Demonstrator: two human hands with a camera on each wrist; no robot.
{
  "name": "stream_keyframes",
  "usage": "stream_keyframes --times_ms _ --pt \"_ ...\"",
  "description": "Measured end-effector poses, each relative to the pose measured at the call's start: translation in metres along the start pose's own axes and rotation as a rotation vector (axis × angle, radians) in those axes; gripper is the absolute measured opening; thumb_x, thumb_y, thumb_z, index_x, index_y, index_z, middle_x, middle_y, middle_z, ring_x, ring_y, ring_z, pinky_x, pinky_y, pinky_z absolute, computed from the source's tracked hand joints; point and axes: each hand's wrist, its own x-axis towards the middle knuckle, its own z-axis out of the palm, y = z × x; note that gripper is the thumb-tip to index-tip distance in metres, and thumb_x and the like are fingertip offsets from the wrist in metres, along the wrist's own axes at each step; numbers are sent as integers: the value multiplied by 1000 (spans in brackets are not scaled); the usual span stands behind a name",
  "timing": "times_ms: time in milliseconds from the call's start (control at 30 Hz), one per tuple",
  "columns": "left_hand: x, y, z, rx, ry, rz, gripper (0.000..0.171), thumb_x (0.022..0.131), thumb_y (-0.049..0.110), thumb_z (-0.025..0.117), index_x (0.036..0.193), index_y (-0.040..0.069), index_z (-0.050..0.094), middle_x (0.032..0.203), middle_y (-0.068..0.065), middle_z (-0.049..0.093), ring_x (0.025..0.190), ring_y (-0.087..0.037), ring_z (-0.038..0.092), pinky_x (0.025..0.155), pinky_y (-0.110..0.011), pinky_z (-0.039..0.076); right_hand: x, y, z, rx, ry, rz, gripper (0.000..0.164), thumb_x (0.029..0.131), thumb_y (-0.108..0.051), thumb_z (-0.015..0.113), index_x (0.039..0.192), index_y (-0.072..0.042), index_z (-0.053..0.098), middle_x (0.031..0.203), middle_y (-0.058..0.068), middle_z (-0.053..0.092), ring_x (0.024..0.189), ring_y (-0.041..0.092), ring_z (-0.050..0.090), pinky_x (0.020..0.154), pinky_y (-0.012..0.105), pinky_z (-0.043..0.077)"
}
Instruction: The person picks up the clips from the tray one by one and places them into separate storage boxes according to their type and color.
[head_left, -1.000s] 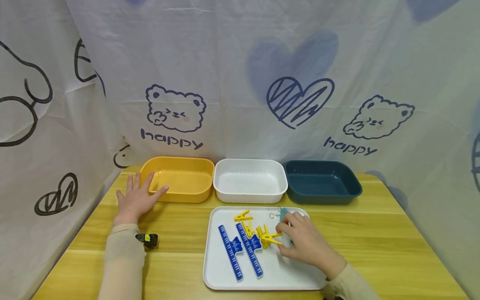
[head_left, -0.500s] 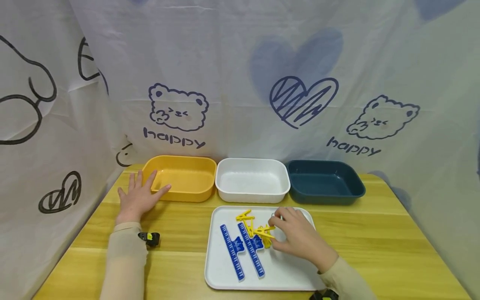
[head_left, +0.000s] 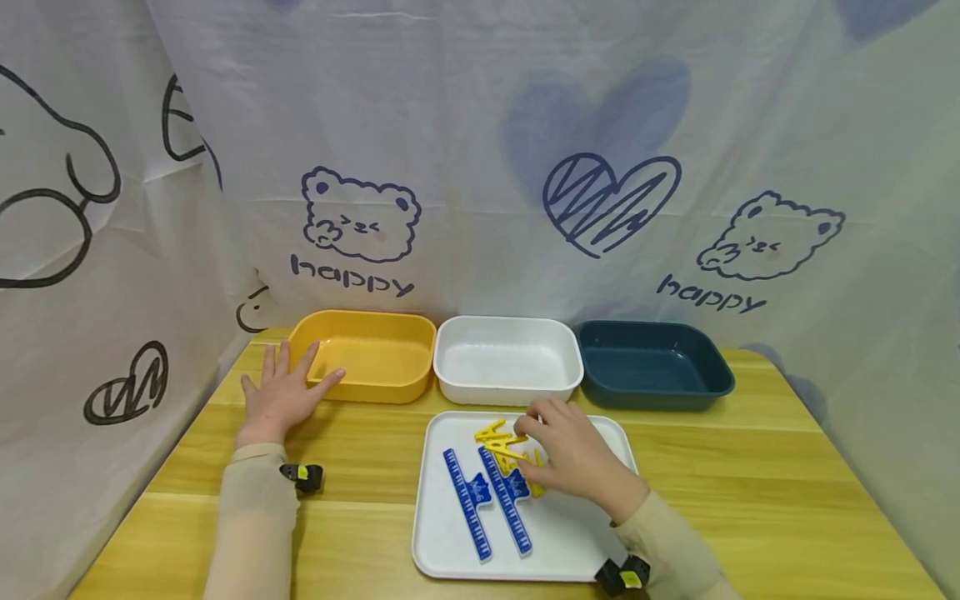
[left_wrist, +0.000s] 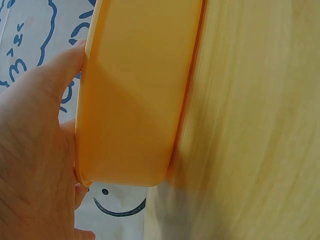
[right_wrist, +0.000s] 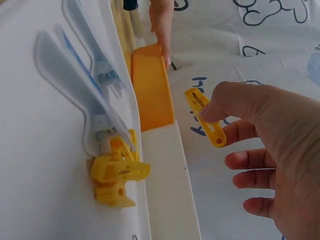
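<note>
My right hand (head_left: 573, 454) pinches a yellow clothespin (right_wrist: 215, 134) between thumb and index finger, held above the white tray (head_left: 435, 529). In the right wrist view the other fingers are half bent and apart from it. More yellow clothespins (right_wrist: 114, 175) lie in a small heap on the tray, partly covered by this hand in the head view. Beside them lie two blue piano-key ruler clips (head_left: 467, 504). My left hand (head_left: 277, 404) rests with spread fingers on the left end of the yellow bin (head_left: 375, 390), its thumb across the rim in the left wrist view.
A white bin (head_left: 510, 393) and a dark teal bin (head_left: 660, 398) stand right of the yellow one, in a row behind the tray. All stand on a wooden table (head_left: 757, 500). A printed white cloth (head_left: 480, 167) hangs behind them.
My right hand has moved left and slightly away from me across the tray, with the clothespin in its pinch. The turquoise binder clip seen earlier is now hidden behind it. My left hand stays put.
</note>
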Motion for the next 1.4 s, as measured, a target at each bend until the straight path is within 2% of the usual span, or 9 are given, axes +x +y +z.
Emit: stream_keyframes --times_ms 200,333,600,800,1033,1233,1400 --pt "1 -1 1 -7 4 10 91 89 78 28 158 23 7 160 -29 -9 147 -50 -16 103 -82 -7 15 -5 0 -13 25 -47 25 78 -36 75 98 -23 66 95 -7 53 88 12 45 78 29 41" --pt "1 -2 1 -12 -1 10 91 89 79 27 158 23 6 160 -28 -11 147 -50 -15 103 -82 -8 25 -12 -2 -18 9 -63 29 78 -38 76 100 -22 67 94 -7 53 86 11 43 75 28 40" --pt "2 -2 3 -27 -10 9 90 90 78 28 158 24 5 160 -27 -16 146 -51 -15 103 -81 -9 45 -25 -7 -25 -44 -52 31 81 -41 72 105 -22 67 96 -6 53 90 12 43 77 27 38" --pt "3 -2 4 -33 -13 6 90 90 78 29 158 25 5 160 -26 -16 146 -50 -16 103 -81 -9 62 -34 -11 -27 -45 -42 33 83 -42 70 108 -22 68 101 -5 55 94 13 44 81 28 40" --pt "4 -4 4 -27 -18 6 90 89 78 28 158 25 4 159 -26 -18 146 -50 -16 103 -81 -9 82 -38 -8 -69 -27 -65 31 82 -41 70 107 -23 67 102 -4 55 95 13 44 81 28 40" --pt "3 -2 4 -33 -15 10 90 90 78 28 158 24 5 160 -26 -17 146 -50 -16 103 -81 -8 98 -40 -3 -72 -45 -59 31 83 -41 68 109 -23 66 104 -5 54 97 13 44 84 29 42" --pt "2 -2 4 -33 -13 9 90 90 78 28 158 24 5 160 -26 -18 147 -49 -16 104 -81 -8 110 -41 1 -82 -39 -66 31 83 -40 68 108 -22 66 103 -4 55 95 13 44 80 28 41"
